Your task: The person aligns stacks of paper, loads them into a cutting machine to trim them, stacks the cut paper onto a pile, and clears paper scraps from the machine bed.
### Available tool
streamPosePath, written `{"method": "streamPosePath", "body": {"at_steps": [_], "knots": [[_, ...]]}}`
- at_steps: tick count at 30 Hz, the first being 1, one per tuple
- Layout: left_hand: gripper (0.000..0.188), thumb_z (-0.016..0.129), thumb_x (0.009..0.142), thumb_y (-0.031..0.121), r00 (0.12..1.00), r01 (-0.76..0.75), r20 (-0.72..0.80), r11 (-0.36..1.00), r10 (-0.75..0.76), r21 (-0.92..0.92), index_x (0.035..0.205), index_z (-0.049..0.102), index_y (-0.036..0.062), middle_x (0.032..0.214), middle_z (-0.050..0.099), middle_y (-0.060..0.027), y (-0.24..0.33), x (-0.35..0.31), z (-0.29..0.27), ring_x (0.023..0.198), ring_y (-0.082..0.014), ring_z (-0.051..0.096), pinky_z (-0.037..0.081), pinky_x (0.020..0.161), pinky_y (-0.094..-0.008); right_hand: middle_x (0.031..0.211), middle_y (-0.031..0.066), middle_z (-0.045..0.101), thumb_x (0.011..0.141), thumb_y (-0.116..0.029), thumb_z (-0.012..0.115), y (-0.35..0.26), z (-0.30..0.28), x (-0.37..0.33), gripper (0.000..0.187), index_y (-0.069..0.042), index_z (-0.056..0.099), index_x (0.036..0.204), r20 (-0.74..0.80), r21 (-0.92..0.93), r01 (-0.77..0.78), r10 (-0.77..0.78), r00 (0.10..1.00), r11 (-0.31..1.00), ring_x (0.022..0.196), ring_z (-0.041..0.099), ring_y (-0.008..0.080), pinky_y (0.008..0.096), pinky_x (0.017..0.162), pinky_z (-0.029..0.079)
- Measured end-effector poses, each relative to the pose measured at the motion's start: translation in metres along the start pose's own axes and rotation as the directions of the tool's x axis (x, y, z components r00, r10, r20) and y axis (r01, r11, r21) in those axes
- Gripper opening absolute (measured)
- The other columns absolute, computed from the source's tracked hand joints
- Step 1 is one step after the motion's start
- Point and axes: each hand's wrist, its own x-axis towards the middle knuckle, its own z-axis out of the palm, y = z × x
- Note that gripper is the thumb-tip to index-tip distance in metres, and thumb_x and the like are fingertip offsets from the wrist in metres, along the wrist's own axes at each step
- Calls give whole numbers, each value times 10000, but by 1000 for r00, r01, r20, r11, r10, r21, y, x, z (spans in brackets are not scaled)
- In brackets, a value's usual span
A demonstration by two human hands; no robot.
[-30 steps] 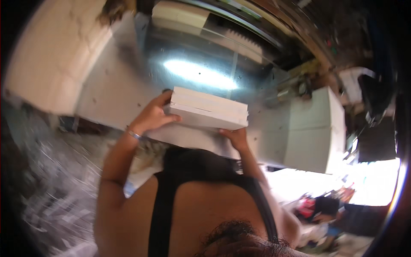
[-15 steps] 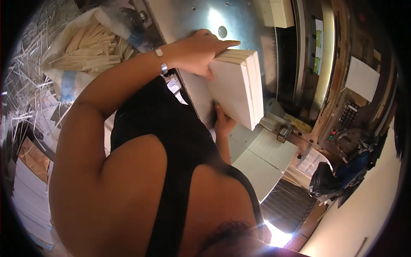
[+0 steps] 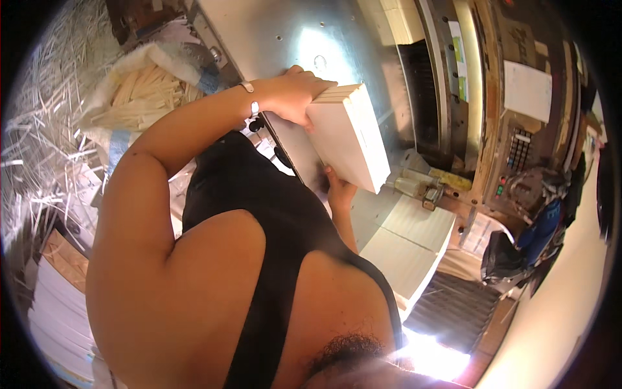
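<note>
A stack of thick white paper blocks point(image 3: 343, 142) with cream edges stands tilted above a metal machine table point(image 3: 259, 39). My left hand point(image 3: 297, 97) grips its far end, with fingers bent over the edge. At the near end my right hand point(image 3: 339, 190) holds the lower corner; the thumb shows, while the other fingers are partly hidden behind the stack. The blocks sit pressed together between both hands. A bright lamp reflection lies on the metal just beyond the left hand.
More stacked paper point(image 3: 408, 240) lies on the table's right side, by a metal clamp-like part point(image 3: 427, 193). A keypad point(image 3: 519, 149) and a white sheet point(image 3: 528, 91) are on the machine at right. Left are a sack of paper offcuts point(image 3: 146, 91) and heaped paper strips point(image 3: 48, 117).
The stack and both hands sit slightly further left in the picture, which has itself shifted. My left index finger, stretched out before, now lies closer to the stack, whose blocks look more even.
</note>
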Motion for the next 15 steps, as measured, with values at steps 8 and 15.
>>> {"method": "streamPosePath", "body": {"at_steps": [8, 15], "knots": [[765, 913, 708, 354, 990, 3, 139, 1000, -1, -14, 1356, 595, 100, 1215, 695, -98, 34, -2, -17, 1217, -338, 588, 337, 1059, -485, 1156, 161, 714, 840, -157, 867, -28, -8, -31, 459, 38, 683, 1214, -36, -125, -332, 330, 943, 935, 1086, 680, 249, 395, 918, 545], [802, 894, 726, 412, 973, -36, 228, 997, 19, 72, 1381, 559, 94, 1306, 618, -127, 18, 2, -5, 1298, -321, 512, 283, 1112, -482, 1193, 189, 720, 828, -262, 868, -17, -5, -45, 504, -26, 700, 1241, -74, -353, -374, 372, 925, 858, 1128, 678, 348, 450, 962, 530]]}}
